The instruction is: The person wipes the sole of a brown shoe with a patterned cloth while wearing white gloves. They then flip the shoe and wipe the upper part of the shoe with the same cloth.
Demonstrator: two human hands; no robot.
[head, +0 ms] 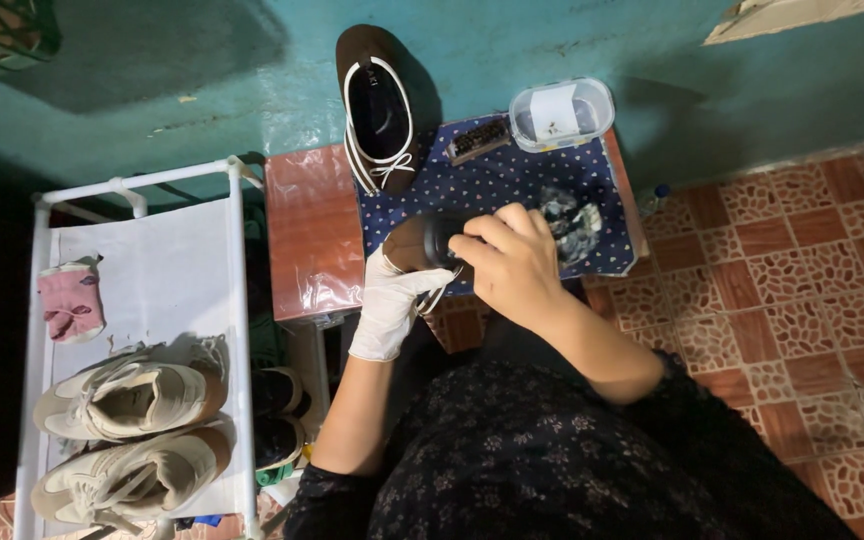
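My left hand (390, 302), in a white glove, grips a dark brown shoe (422, 242) from below, just over the near edge of the small table. My bare right hand (514, 262) curls over the top of the same shoe and hides most of it. A white lace hangs between the two hands. The matching dark brown shoe (377, 105) with white trim and laces stands apart at the far edge of the table, leaning against the teal wall.
A blue dotted cloth (497, 185) covers the reddish table (312, 230). On it lie a shoe brush (479, 138), a clear plastic box (562, 113) and a crumpled rag (570, 222). At left, a white rack (152, 290) holds two beige sneakers (127, 435) and a pink sock (70, 300).
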